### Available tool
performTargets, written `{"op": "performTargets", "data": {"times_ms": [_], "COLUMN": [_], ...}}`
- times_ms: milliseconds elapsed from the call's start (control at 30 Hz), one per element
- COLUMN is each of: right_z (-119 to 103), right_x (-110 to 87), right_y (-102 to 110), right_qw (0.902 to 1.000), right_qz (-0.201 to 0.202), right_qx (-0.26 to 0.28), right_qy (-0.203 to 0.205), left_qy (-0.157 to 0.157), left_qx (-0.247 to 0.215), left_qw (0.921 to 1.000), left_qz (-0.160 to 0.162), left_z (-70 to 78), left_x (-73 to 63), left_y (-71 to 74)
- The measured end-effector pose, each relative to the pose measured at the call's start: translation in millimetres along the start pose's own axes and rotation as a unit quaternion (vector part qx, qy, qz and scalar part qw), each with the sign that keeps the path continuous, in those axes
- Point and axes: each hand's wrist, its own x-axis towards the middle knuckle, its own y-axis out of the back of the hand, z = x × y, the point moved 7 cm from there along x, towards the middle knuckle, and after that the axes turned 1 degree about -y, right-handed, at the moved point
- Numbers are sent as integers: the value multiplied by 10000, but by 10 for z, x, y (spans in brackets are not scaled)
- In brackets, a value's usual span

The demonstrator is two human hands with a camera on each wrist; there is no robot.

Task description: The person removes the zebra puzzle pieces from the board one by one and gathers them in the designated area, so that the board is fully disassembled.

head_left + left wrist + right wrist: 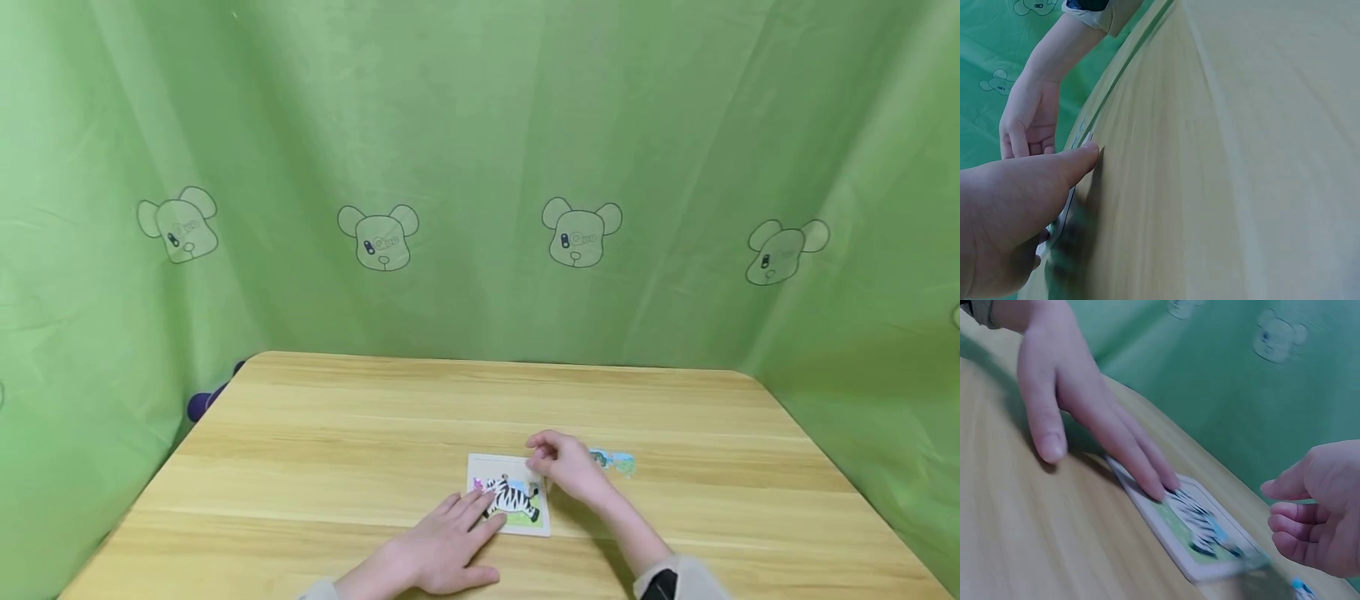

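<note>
Left fingers (486, 531) touch the zebra puzzle (513, 499), right fingers (546, 437) nearby.

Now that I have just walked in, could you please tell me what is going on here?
A person's left hand rests on a small zebra picture lying on the wooden table, fingers stretched across it. The right hand hovers by the picture's far right corner, fingers curled, with nothing visible in its grip. Loose colourful pieces lie to the right of that hand.

Bright head view, dimmer and cooler wrist views, soft-edged shadows on the wooden tabletop (315, 450)
</note>
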Motion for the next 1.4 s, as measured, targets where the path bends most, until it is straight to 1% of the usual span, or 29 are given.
{"op": "performTargets", "data": {"times_ms": [133, 233, 333, 433, 567, 700, 833, 933, 1033, 1200, 1300, 1400], "right_z": [-160, -235, -265, -249, -227, -261, -298, -298, -287, -286, -284, -261], "right_x": [9, 13, 5, -13, -24, -16, -24, -31, -32, -45, -52, -56], "right_y": [-211, -332, -437, -533, -611, -631, -636, -641, -646, -655, -658, -663], "right_qw": [9977, 9953, 9935, 9921, 9899, 9866, 9847, 9847, 9856, 9881, 9903, 9934], "right_qz": [-512, -716, -834, -955, -951, -915, -971, -938, -878, -817, -780, -761], "right_qx": [177, 53, -109, -272, -681, -1022, -1155, -1221, -1241, -1129, -955, -664], "right_qy": [410, 655, 768, 762, 806, 882, 870, 821, 740, 656, 634, 548], "left_qy": [-21, -46, -50, -73, -89, -86, -116, -116, -89, -115, -94, -85], "left_qx": [11, 62, 111, 160, 142, 86, 106, 105, 129, 186, 163, 124], "left_qw": [10000, 10000, 9999, 9998, 9998, 9998, 9997, 9997, 9997, 9996, 9998, 9999], "left_qz": [28, 52, 36, 34, 77, 149, 187, 184, 165, 168, 110, 60], "left_z": [-16, -24, -35, -39, -48, -56, -45, -40, -43, -41, -46, -50], "left_x": [-76, -111, -128, -134, -134, -126, -124, -121, -115, -121, -126, -123], "left_y": [14, 19, 9, 0, 0, 4, 7, 4, -3, 2, -3, -5]}}
